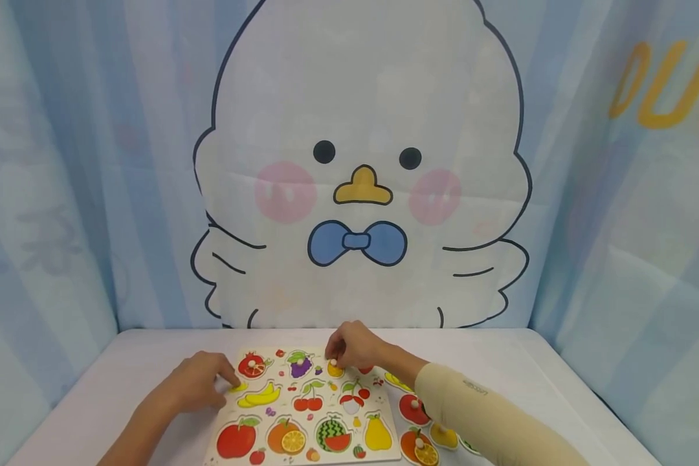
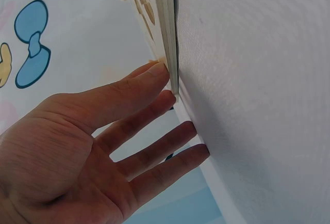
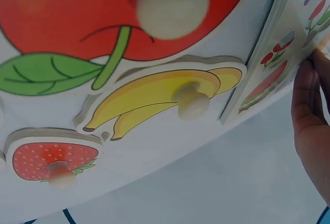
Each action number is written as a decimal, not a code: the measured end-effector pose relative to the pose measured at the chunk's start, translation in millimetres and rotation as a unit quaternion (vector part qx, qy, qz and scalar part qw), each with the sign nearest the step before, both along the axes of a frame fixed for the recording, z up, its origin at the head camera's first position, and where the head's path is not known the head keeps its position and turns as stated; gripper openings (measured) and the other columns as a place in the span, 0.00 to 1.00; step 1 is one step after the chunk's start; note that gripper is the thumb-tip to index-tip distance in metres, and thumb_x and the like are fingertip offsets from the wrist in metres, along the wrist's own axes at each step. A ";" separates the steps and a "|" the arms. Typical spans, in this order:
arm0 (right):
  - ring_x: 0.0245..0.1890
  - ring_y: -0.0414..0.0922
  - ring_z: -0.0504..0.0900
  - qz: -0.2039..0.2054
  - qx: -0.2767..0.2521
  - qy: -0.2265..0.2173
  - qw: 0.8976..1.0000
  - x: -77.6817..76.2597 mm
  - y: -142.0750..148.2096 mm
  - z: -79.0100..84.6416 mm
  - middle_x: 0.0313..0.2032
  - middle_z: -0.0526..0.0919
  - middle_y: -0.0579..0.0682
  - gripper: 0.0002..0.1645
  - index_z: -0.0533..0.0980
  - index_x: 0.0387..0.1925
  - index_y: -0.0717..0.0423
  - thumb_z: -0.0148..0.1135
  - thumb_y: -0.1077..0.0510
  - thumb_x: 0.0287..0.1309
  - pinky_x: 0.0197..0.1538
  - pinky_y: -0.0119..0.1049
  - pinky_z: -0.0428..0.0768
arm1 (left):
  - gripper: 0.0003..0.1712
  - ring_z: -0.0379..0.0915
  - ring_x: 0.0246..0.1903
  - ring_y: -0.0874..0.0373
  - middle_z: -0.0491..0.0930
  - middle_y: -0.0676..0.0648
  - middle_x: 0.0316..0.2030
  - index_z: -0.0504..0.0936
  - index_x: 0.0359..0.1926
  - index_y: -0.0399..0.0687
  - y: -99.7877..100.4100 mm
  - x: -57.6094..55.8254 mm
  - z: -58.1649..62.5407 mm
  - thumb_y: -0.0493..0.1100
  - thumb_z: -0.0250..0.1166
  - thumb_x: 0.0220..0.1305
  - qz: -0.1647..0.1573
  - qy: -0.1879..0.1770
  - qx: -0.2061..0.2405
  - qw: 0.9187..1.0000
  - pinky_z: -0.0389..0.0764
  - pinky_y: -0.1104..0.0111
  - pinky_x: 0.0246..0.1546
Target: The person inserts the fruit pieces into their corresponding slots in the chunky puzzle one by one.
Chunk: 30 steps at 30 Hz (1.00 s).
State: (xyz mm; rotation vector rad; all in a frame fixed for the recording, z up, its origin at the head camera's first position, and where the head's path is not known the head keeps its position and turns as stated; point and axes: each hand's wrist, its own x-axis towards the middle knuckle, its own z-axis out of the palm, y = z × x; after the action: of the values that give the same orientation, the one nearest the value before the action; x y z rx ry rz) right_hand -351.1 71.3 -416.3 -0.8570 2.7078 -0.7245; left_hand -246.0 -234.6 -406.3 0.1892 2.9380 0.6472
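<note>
Monitoring from afar, I see in the head view a fruit puzzle board (image 1: 334,458) on a white table (image 1: 472,349), the left hand (image 1: 195,382) at its left edge and the right hand (image 1: 354,344) over its top row, fingers curled and apparently pinching a yellow-orange fruit piece (image 1: 335,371) at its knob, in or just over the third place along. The pomegranate piece (image 1: 250,366) and grape piece (image 1: 298,367) sit in the top row, so I judge two done and a third nearly so. Banana, cherry, apple, orange, watermelon and pear places show no knobs and look left to fill; loose pieces, among them an orange piece (image 1: 419,448), lie right of the board, partly hidden by the sleeve (image 1: 495,414). In my left wrist view, the left thumb rests against the board's edge, the other fingers extended and parted. In my right wrist view, an apple piece (image 3: 67,7), banana piece (image 3: 149,100) and strawberry piece (image 3: 36,159) lie off the board; the right fingers are close together at the frame's edge, their tips too obscured to confirm the grip.
</note>
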 end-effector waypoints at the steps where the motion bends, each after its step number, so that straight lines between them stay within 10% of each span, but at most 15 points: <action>1: 0.28 0.37 0.77 0.004 0.000 0.008 1.000 0.2 0.5 -0.4 0.28 0.81 0.39 0.08 0.83 0.31 0.46 0.73 0.62 0.49 0.35 0.25 0.79 | 0.17 0.73 0.50 0.45 0.82 0.51 0.42 0.88 0.34 0.56 -0.3 0.1 -0.1 0.37 0.79 0.40 0.001 0.000 0.000 1.000 0.74 0.45 0.52; 30: 0.38 0.39 0.81 0.030 -0.027 0.041 0.998 14.5 60.3 22.0 0.39 0.85 0.45 0.11 0.84 0.41 0.52 0.63 0.65 0.57 0.42 0.26 0.81 | 0.17 0.73 0.49 0.45 0.81 0.51 0.41 0.88 0.35 0.56 0.5 2.0 0.8 0.36 0.78 0.41 -0.005 0.005 -0.003 1.000 0.75 0.45 0.51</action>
State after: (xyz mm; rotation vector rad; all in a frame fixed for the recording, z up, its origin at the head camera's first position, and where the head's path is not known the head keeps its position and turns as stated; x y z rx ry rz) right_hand -336.5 131.6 -394.3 -0.9984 2.7323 -0.7678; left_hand -243.9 -234.1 -405.6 0.2066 2.9452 0.6386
